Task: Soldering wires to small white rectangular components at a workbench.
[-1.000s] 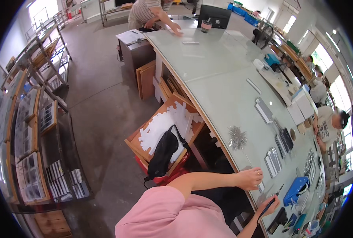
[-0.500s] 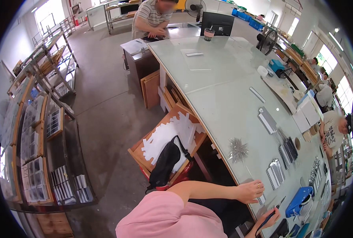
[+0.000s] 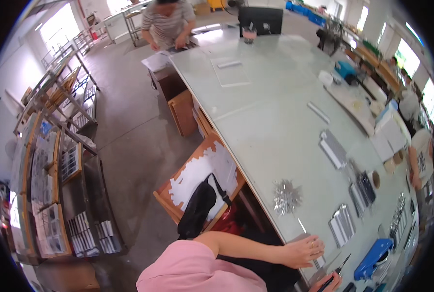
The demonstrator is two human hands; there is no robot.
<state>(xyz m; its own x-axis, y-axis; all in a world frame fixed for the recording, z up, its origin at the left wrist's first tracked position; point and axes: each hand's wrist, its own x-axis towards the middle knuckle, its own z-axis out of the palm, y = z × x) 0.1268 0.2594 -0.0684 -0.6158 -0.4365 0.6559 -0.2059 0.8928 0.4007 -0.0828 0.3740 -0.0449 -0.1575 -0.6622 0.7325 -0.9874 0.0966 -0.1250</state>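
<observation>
My left hand (image 3: 302,252), wearing a ring, is at the near edge of the glass-topped table (image 3: 265,126). Its curled fingers are over a small silvery strip (image 3: 319,262); their grip is partly hidden. Just to the right and nearer, my right hand (image 3: 328,282) is closed round a dark-handled tool with a slim pointed tip (image 3: 344,263), at the lower edge of the view. Beyond my left hand lies a spiky pile of thin silvery pieces (image 3: 287,197). Ribbed grey strips (image 3: 342,225) lie in a group to its right.
More strip stacks (image 3: 332,149), a tape roll (image 3: 374,179) and a blue tool (image 3: 374,259) occupy the table's right side. A wooden drawer (image 3: 166,197) with white pieces and a black bag (image 3: 197,211) juts out at left. A person (image 3: 167,24) stands at the far end.
The view has shifted slightly, and the right hand sits lower in it. The left hand stays over the small strip; the right hand keeps the pointed tool. The far person's arms have moved apart.
</observation>
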